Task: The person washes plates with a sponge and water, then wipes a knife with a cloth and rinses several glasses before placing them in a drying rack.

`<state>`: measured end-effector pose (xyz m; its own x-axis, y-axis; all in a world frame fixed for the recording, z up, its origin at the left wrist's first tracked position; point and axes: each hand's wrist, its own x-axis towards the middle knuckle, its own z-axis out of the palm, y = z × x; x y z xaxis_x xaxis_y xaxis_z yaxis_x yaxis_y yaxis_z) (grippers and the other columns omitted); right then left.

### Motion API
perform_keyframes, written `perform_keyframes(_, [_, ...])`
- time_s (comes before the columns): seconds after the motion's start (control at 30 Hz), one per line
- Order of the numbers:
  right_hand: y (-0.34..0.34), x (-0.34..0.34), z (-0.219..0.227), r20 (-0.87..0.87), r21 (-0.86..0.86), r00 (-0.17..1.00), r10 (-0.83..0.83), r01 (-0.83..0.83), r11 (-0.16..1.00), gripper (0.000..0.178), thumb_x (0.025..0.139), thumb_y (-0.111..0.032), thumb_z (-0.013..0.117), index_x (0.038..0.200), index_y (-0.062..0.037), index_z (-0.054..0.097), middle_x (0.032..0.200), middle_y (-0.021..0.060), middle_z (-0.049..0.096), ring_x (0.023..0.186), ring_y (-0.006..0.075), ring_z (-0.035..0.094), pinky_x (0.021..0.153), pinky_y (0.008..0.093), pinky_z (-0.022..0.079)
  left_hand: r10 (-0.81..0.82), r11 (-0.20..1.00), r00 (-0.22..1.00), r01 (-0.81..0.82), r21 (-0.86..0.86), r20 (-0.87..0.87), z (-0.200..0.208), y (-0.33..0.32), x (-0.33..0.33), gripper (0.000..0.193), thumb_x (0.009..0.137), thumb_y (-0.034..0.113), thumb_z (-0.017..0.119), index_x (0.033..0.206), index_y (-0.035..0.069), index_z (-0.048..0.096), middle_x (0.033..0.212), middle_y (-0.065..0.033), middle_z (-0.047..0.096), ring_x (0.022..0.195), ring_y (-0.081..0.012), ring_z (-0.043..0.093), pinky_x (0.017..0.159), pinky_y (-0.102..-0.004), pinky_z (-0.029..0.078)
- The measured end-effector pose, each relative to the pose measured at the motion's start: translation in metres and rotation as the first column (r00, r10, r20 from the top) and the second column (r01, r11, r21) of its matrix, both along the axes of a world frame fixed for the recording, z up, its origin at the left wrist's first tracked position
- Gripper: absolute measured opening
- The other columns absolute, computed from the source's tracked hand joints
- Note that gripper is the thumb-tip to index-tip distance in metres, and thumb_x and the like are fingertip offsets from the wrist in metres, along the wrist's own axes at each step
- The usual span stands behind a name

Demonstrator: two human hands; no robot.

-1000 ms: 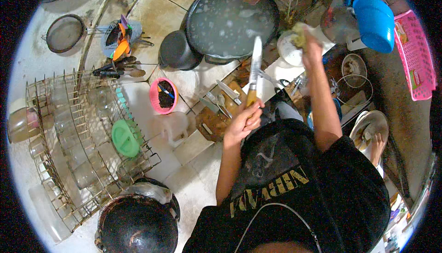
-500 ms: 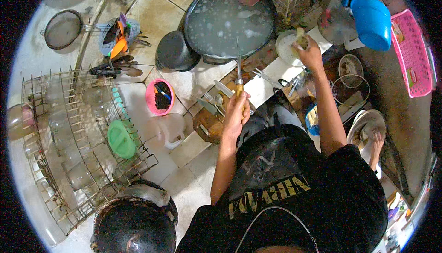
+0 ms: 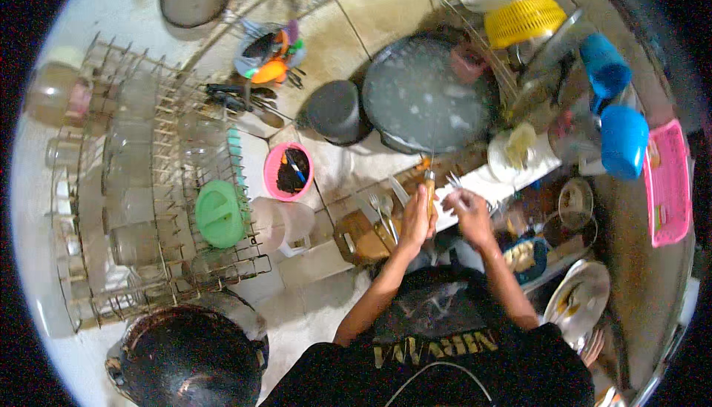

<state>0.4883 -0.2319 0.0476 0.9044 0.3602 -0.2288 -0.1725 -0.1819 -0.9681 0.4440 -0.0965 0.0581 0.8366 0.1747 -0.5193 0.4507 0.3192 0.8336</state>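
My left hand (image 3: pixel 419 218) is closed round the wooden handle of a tool (image 3: pixel 430 184) whose thin metal shaft points away from me toward the big basin. Close beside it, my right hand (image 3: pixel 469 214) is over the white board (image 3: pixel 545 166), fingers bent and smeared by motion. A fork-like metal tip (image 3: pixel 454 180) shows just beyond those fingers; whether they hold it I cannot tell. Past the right hand, a pale yellowish sponge (image 3: pixel 521 142) sits in a white bowl (image 3: pixel 500 159). Several pieces of cutlery (image 3: pixel 382 210) lie left of my left hand, by a wooden board (image 3: pixel 360 236).
A dark basin of soapy water (image 3: pixel 426 99) stands ahead, a dark pot (image 3: pixel 334 113) at its left. A wire rack (image 3: pixel 159 184) of glassware fills the left, with a blackened pan (image 3: pixel 189 355) nearer. At right, another person's hand (image 3: pixel 593 348) is by plates (image 3: pixel 578 299).
My right hand has left the sponge at the white bowl and come back beside my left hand. The left hand keeps its tool. The whole view has shifted.
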Motion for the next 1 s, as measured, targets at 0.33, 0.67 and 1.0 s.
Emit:
perform_keyframes(0.33, [0.017,0.043,0.001,0.251,-0.504,0.88,0.404,-0.237,0.83,0.02,0.079,-0.016,0.064,0.08,0.0029,0.058,0.071,0.0207,0.059,0.064,0.0362,0.057,0.058,0.0384,0.044,0.23,0.883,0.94,-0.31,0.352,0.253,-0.044,0.041,-0.047,0.038,0.083,0.036,0.064,0.088,0.0,0.056,0.072,-0.0023,0.053,0.065,-0.0108,0.047,0.056,-0.0289,0.04])
perform_keyframes(0.67, [0.075,0.111,0.025,0.057,0.313,0.859,0.509,-0.499,0.808,0.014,0.082,-0.013,0.055,0.077,-0.0009,0.055,0.069,0.0094,0.056,0.071,0.0141,0.057,0.065,0.0292,0.045,0.474,0.787,0.881,-0.425,0.446,0.004,-0.022,0.076,-0.102,0.043,0.081,0.039,0.065,0.099,0.0,0.057,0.085,-0.0064,0.06,0.076,-0.0137,0.055,0.068,-0.029,0.044])
perform_keyframes(1.0, [0.183,0.08,0.041,0.484,-0.365,0.613,0.625,-0.507,0.781,0.027,0.079,-0.01,0.062,0.104,-0.0019,0.059,0.094,0.0177,0.064,0.087,0.0308,0.062,0.077,0.0353,0.048,0.484,0.857,0.856,-0.42,0.3,-0.181,0.011,0.088,-0.118,0.057,0.08,0.044,0.065,0.115,0.0,0.054,0.092,-0.0084,0.06,0.081,-0.0168,0.057,0.073,-0.0312,0.047])
